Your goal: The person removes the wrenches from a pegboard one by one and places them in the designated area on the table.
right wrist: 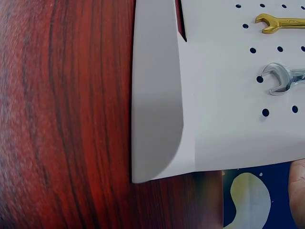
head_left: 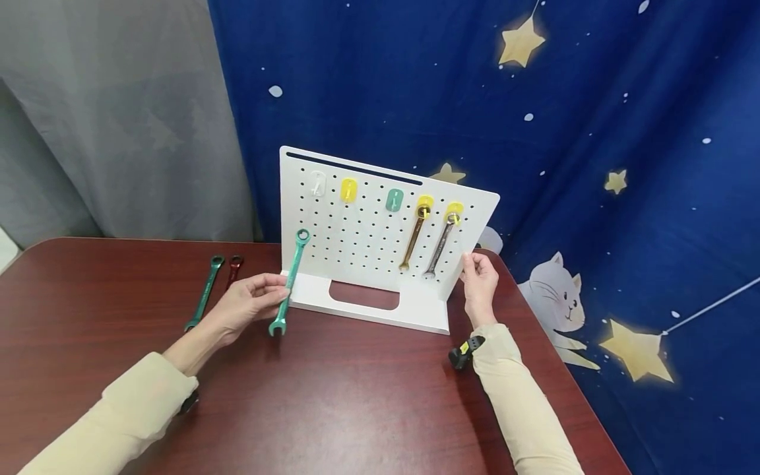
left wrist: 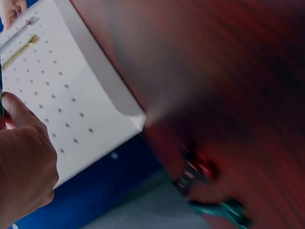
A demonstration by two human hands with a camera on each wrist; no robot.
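Observation:
My left hand (head_left: 245, 305) grips a green combination wrench (head_left: 291, 277) by its shank, ring end up, in front of the left side of a white pegboard (head_left: 368, 264). Only a sliver of this wrench shows in the left wrist view, beside the hand (left wrist: 26, 162). At the board's right edge, my right hand (head_left: 479, 287) pinches the panel between thumb and fingers. A gold wrench (head_left: 412, 241) and a silver wrench (head_left: 439, 247) hang by their ring ends from yellow hooks on the right. The right wrist view has their open ends, with little of the hand (right wrist: 298, 191).
Left of these, the pegboard bears a white hook (head_left: 318, 184), a yellow hook (head_left: 349, 190) and a green hook (head_left: 394, 200), all bare. Another green wrench (head_left: 206, 292) and a red wrench (head_left: 235, 267) lie on the brown table (head_left: 332, 396). Behind hangs a blue curtain (head_left: 368, 79).

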